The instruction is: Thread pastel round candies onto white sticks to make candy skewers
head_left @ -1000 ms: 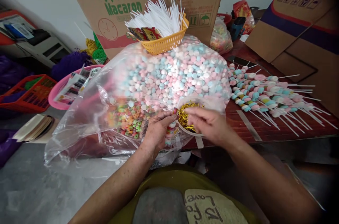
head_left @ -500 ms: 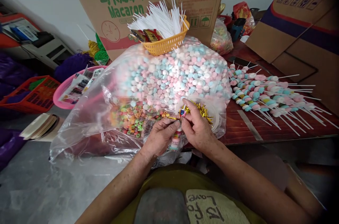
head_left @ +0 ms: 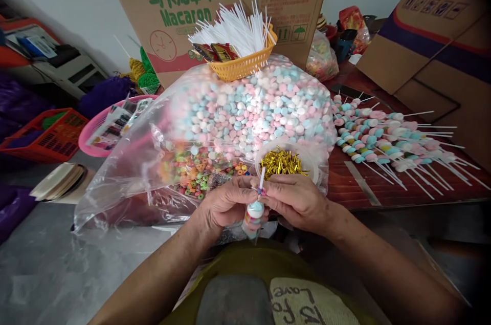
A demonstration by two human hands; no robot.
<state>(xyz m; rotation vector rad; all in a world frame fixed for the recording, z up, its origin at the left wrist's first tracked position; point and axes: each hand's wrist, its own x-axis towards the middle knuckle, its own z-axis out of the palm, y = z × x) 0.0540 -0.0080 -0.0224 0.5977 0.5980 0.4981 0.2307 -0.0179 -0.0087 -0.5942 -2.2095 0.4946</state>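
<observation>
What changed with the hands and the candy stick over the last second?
The right hand left the tub of gold twist ties and came back to meet the left hand; both now pinch the top of the candy skewer, which hangs lower, near the lap. The big candy bag, yellow basket and finished skewers stayed put.

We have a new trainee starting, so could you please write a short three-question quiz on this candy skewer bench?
1. True or false: both hands grip the same candy skewer.
2. What lies in the white bowl just beyond the hands: A gold twist ties, B scissors, C coins?
3. On which side of the person does the pile of finished skewers lie?

Key:
1. True: the left hand and right hand meet on it.
2. A, the gold twist ties.
3. The right, on the wooden table.
</observation>
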